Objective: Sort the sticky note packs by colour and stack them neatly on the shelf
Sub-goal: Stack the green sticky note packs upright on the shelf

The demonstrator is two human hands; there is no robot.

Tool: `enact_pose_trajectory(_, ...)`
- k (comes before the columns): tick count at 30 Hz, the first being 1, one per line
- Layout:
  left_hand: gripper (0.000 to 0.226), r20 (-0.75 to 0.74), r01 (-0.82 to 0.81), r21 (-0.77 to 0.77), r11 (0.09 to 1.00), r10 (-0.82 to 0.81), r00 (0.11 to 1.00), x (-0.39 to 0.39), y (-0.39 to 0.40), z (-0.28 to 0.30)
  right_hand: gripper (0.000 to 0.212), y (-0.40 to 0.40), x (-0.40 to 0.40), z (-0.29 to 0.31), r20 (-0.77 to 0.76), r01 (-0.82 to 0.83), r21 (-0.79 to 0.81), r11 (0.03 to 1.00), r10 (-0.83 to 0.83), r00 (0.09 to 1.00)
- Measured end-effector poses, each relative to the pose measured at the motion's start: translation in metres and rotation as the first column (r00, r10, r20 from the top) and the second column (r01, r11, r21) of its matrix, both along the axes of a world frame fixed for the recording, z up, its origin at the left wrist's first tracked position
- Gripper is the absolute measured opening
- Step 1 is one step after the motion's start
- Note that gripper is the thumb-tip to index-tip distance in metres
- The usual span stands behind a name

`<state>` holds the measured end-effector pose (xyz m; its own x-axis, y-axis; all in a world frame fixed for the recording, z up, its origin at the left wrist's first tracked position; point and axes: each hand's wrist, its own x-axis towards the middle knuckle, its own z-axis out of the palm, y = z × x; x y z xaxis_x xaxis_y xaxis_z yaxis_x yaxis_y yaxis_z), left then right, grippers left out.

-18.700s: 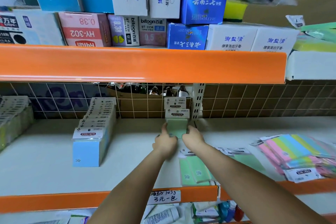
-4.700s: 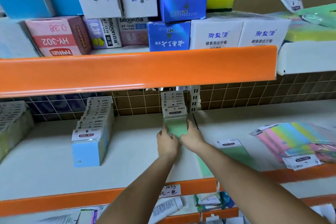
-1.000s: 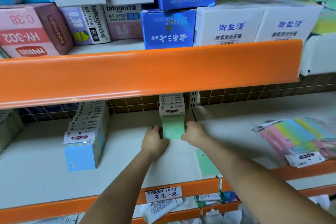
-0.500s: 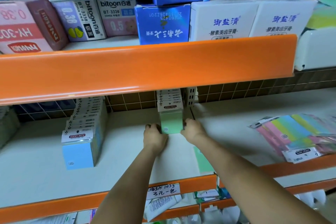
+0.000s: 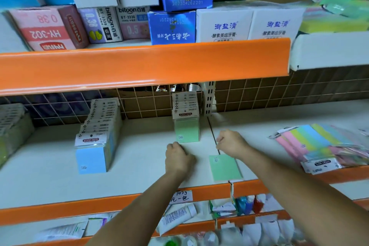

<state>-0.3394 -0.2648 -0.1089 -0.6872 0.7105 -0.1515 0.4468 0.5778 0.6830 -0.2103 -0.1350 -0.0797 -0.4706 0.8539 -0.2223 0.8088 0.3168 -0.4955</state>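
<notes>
A row of green sticky note packs (image 5: 187, 130) stands upright at the middle back of the white shelf (image 5: 139, 166). To its left runs a longer row of blue packs (image 5: 91, 158). One green pack (image 5: 224, 168) lies flat near the shelf's front edge. My left hand (image 5: 178, 158) hovers just in front of the green row with curled fingers, holding nothing. My right hand (image 5: 231, 143) sits to the right of the row, above the flat green pack, fingers also curled and empty. Neither hand touches the row.
A loose heap of multicolour sticky note packs (image 5: 323, 146) lies at the right. Another row of packs (image 5: 12, 126) stands at the far left. An orange shelf lip (image 5: 139, 66) overhangs above, and a wire grid (image 5: 279, 90) backs the shelf.
Both hands have let go of the sides of the green row and pulled back toward me, the right one moving rightward. The green row stays upright.
</notes>
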Motion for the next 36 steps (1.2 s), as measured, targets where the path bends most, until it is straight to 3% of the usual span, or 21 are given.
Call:
enact_pose_trajectory(4,0.040,-0.149,0.209,-0.032,0.977,-0.212,0.966,0.026,-0.004,0.002,0.017,-0.005,0.022,0.010,0.171,0.032,0.004,0.999,-0.033,0.985)
enact_pose_trajectory(9,0.060,-0.164,0.454,-0.140,0.880,-0.473,0.866,0.053,0.000,0.009,0.016,-0.014,0.045,0.013,0.280,0.103,0.004,0.995,-0.100,0.955)
enact_pose_trajectory(12,0.063,-0.140,0.515,-0.232,0.825,-0.552,0.822,0.063,0.009,0.016,0.012,-0.018,0.056,0.014,0.295,0.132,0.011,0.991,-0.129,0.947)
enact_pose_trajectory(16,0.059,-0.153,0.496,-0.327,0.805,-0.563,0.812,0.067,0.020,0.024,0.016,-0.014,0.063,0.017,0.250,0.212,-0.119,0.970,-0.178,0.952)
enact_pose_trajectory(20,0.065,-0.146,0.447,-0.311,0.839,-0.507,0.850,0.064,0.024,0.026,0.015,-0.016,0.065,0.018,0.147,0.212,-0.304,0.929,-0.174,0.974)
enact_pose_trajectory(23,0.047,0.092,0.430,-0.157,0.889,-0.421,0.903,0.055,0.025,0.029,0.018,-0.025,0.062,0.021,0.096,0.120,-0.381,0.917,-0.090,0.991)
enact_pose_trajectory(25,0.028,0.265,0.402,-0.033,0.915,-0.380,0.886,0.051,0.023,0.033,0.020,-0.030,0.058,0.024,0.067,0.075,-0.401,0.913,-0.052,0.996)
enact_pose_trajectory(29,0.019,0.397,0.367,0.058,0.928,-0.359,0.845,0.042,0.018,0.036,0.014,-0.032,0.050,0.032,0.024,0.011,-0.393,0.919,-0.002,1.000)
enact_pose_trajectory(31,0.019,0.409,0.367,0.081,0.927,-0.367,0.835,0.040,0.016,0.040,0.007,-0.033,0.047,0.037,-0.007,-0.021,-0.419,0.908,0.020,1.000)
enact_pose_trajectory(36,0.020,0.345,0.407,0.046,0.912,-0.397,0.850,0.031,0.011,0.049,0.012,-0.035,0.041,0.041,-0.073,-0.074,-0.436,0.897,0.047,0.996)
